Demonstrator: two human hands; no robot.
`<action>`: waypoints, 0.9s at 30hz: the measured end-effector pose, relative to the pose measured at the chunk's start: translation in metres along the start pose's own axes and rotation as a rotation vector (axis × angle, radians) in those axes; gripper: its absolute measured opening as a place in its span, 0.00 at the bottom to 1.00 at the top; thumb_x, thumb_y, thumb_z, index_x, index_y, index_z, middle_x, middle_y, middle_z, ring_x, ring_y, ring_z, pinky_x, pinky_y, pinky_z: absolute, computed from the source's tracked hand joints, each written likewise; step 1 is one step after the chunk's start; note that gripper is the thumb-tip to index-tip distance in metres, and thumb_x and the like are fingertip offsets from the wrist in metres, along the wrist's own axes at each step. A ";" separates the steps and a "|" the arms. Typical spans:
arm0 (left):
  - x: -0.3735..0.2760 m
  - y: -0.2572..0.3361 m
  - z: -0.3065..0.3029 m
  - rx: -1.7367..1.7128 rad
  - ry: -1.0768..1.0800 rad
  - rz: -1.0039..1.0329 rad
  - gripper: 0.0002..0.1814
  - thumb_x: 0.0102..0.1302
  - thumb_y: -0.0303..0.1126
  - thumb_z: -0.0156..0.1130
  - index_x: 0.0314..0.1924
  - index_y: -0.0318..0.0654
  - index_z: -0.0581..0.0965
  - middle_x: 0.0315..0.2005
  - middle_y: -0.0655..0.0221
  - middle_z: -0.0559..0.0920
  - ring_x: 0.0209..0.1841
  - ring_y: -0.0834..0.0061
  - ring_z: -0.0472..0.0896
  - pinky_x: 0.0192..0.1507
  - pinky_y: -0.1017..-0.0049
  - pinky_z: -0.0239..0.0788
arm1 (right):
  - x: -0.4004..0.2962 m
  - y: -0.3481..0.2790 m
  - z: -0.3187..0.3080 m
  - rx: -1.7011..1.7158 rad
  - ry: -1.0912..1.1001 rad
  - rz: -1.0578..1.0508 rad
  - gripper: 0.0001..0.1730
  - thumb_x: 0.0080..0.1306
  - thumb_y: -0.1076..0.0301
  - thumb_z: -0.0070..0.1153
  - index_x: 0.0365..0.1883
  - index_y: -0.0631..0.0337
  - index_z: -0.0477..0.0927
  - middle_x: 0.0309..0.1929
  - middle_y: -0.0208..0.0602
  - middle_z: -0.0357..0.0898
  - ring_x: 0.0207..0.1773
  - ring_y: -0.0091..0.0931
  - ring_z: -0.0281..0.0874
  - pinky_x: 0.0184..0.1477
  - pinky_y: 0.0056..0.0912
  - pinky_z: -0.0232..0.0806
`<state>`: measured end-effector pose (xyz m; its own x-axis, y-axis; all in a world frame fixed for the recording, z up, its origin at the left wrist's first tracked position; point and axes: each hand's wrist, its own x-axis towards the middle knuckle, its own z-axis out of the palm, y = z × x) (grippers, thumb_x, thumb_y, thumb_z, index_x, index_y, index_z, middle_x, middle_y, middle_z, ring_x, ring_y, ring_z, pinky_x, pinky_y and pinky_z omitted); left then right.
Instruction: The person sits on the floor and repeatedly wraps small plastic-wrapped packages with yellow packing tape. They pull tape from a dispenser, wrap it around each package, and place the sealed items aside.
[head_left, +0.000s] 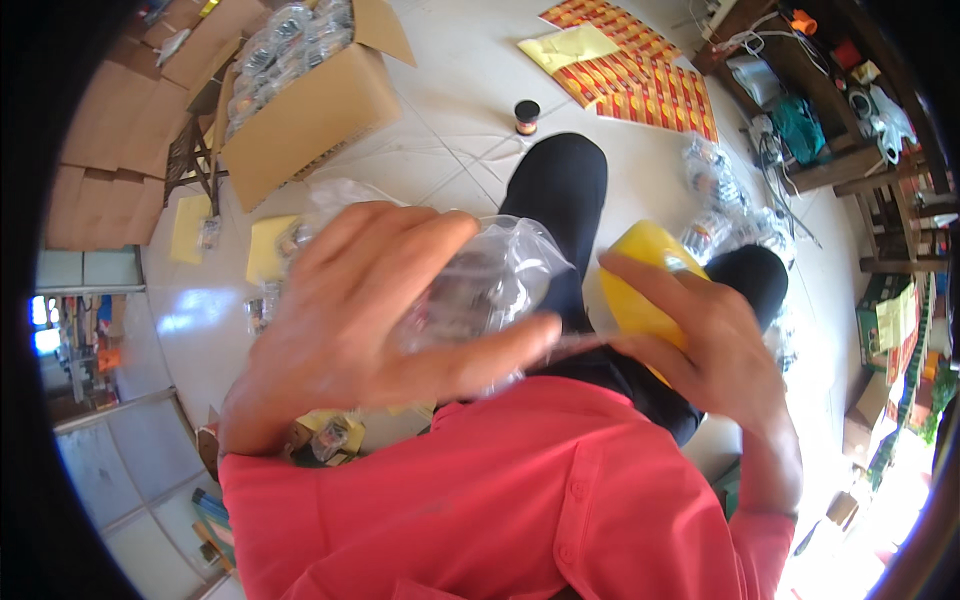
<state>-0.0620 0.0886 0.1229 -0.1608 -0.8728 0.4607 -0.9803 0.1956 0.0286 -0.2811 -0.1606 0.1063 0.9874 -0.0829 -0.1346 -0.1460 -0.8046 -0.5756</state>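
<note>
My left hand (360, 315) is curled around a clear plastic-wrapped pack (499, 281), held above my lap. Blurring and the wrap's glare obscure the pack's contents, and loose film stands up at its upper right edge. In my right hand (709, 337) is a shiny yellow object (637, 281), possibly a roll of tape; the fingers cover part of it. A thin strip (581, 341), blurred, stretches between the right fingertips and the left thumb area.
A cardboard box (315, 120) full of wrapped packs stands at upper left. Beyond my knee, a dark-lidded jar (527, 118) sits on the tiled floor near red-and-yellow printed sheets (660, 90). More wrapped packs (716, 184) lie to the right, beside a wooden shelf (840, 161) with cables.
</note>
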 end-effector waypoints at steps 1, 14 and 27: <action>0.004 0.003 -0.017 0.024 0.040 0.009 0.38 0.48 0.33 0.80 0.65 0.55 0.85 0.54 0.50 0.83 0.49 0.48 0.87 0.48 0.56 0.79 | -0.006 -0.023 -0.032 -0.056 -0.033 -0.010 0.33 0.73 0.51 0.70 0.72 0.54 0.81 0.37 0.52 0.86 0.35 0.50 0.86 0.48 0.49 0.77; -0.024 0.027 -0.098 0.040 0.052 -0.113 0.38 0.55 0.37 0.77 0.68 0.50 0.80 0.56 0.48 0.82 0.51 0.48 0.87 0.49 0.56 0.80 | -0.036 -0.108 -0.030 0.080 0.423 -0.288 0.18 0.60 0.62 0.81 0.43 0.62 0.89 0.35 0.40 0.87 0.31 0.34 0.88 0.33 0.29 0.80; -0.050 0.024 -0.105 -0.054 0.123 -0.223 0.38 0.61 0.41 0.74 0.71 0.45 0.74 0.58 0.47 0.81 0.52 0.48 0.86 0.51 0.55 0.82 | -0.039 -0.100 -0.031 0.455 0.250 -0.497 0.12 0.60 0.73 0.81 0.40 0.63 0.91 0.42 0.49 0.92 0.36 0.38 0.95 0.41 0.26 0.87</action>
<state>-0.0659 0.1838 0.1937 0.0768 -0.8366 0.5424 -0.9818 0.0313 0.1871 -0.3036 -0.0949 0.1938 0.9201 0.0537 0.3880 0.3674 -0.4618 -0.8074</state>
